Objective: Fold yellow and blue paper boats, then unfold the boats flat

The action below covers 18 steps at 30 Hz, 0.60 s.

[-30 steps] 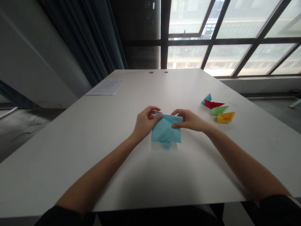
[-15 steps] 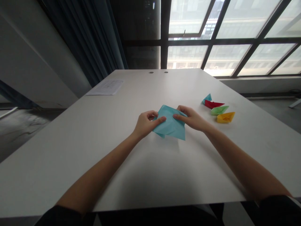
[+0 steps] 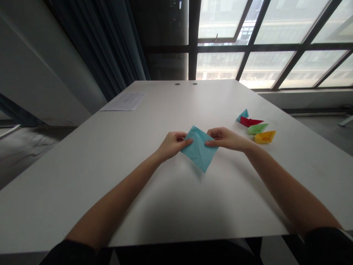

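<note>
A folded teal paper point(image 3: 199, 148), now a diamond shape, is held just above the white table point(image 3: 165, 206) at its middle. My left hand point(image 3: 172, 144) pinches its left corner with thumb and fingers closed. My right hand point(image 3: 224, 138) pinches the right corner the same way. The diamond's lower tip points toward me.
Several finished paper boats lie in a row at the right: a teal one point(image 3: 243, 115), a red one point(image 3: 250, 121), a green one point(image 3: 257, 128) and a yellow one point(image 3: 264, 136). A printed sheet point(image 3: 124, 101) lies at the far left. Windows stand behind the table.
The teal paper went from a flat square lying on the table to a diamond lifted and pulled out sideways between both hands.
</note>
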Motion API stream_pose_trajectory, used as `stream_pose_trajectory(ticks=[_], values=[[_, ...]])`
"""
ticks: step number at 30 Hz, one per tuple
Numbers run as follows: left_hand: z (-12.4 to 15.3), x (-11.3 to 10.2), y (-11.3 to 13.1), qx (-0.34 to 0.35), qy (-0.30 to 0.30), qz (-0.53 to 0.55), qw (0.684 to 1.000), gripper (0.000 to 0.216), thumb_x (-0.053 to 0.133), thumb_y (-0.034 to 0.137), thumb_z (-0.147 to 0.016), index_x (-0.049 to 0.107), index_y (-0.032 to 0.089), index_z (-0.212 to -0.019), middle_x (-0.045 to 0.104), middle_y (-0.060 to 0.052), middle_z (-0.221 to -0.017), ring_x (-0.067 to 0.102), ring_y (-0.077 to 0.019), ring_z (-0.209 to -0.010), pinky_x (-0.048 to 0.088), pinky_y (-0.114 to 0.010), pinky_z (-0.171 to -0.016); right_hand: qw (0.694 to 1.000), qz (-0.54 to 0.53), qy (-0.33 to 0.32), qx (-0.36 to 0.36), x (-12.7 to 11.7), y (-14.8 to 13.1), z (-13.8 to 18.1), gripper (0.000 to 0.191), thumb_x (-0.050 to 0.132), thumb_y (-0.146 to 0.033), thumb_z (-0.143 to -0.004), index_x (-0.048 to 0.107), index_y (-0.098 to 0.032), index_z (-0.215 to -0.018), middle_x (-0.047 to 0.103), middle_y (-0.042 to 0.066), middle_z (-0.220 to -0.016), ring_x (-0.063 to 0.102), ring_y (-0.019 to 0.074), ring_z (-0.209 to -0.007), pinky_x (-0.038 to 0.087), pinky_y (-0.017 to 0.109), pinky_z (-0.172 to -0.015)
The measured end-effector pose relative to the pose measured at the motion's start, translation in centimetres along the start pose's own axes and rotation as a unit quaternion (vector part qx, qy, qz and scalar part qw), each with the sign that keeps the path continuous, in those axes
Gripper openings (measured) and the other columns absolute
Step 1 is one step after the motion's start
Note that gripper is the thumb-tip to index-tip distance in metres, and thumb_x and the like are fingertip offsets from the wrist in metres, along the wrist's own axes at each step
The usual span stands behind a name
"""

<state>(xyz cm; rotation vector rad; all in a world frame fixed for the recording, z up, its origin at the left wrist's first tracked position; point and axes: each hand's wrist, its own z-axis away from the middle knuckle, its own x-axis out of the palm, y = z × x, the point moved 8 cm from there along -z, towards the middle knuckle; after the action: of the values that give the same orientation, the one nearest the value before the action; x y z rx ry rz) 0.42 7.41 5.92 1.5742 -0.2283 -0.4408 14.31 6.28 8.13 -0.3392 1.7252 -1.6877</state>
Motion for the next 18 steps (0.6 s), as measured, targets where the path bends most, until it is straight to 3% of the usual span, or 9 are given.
stream_pose_trajectory(ticks=[4, 11, 18], values=[[0.1, 0.6, -0.4, -0.017, -0.021, 0.015, 1.0, 0.041, 0.073, 0.038, -0.06, 0.065, 0.012, -0.091, 0.067, -0.006, -0.078, 0.062, -0.018, -0.07, 0.049, -0.027, -0.063, 0.999, 0.039, 0.007, 0.014, -0.1, 0.5, -0.1, 0.029, 0.067, -0.04, -0.066, 0.052, -0.015, -0.069, 0.053, -0.003, -0.063, 0.049, 0.0096, -0.06, 0.038, 0.024, -0.055], [0.2, 1.0, -0.2, -0.003, -0.023, 0.053, 0.998, 0.05, 0.078, 0.032, -0.052, 0.061, 0.015, -0.096, 0.064, -0.007, -0.094, 0.062, -0.0185, -0.076, 0.05, -0.028, -0.063, 0.997, 0.054, 0.046, 0.032, -0.4, 1.0, -0.3, 0.032, 0.07, -0.042, -0.061, 0.059, -0.015, -0.075, 0.059, -0.001, -0.071, 0.054, 0.0111, -0.061, 0.045, 0.026, -0.058], [-0.3, 0.4, -1.2, -0.018, -0.017, 0.088, 0.996, 0.049, 0.077, 0.03, -0.056, 0.063, 0.014, -0.1, 0.067, -0.007, -0.087, 0.061, -0.0155, -0.071, 0.047, -0.025, -0.062, 0.994, 0.032, 0.07, 0.075, -0.9, 1.6, -0.2, 0.029, 0.071, -0.041, -0.06, 0.065, -0.015, -0.074, 0.061, 0.0, -0.07, 0.057, 0.0124, -0.063, 0.049, 0.026, -0.057]])
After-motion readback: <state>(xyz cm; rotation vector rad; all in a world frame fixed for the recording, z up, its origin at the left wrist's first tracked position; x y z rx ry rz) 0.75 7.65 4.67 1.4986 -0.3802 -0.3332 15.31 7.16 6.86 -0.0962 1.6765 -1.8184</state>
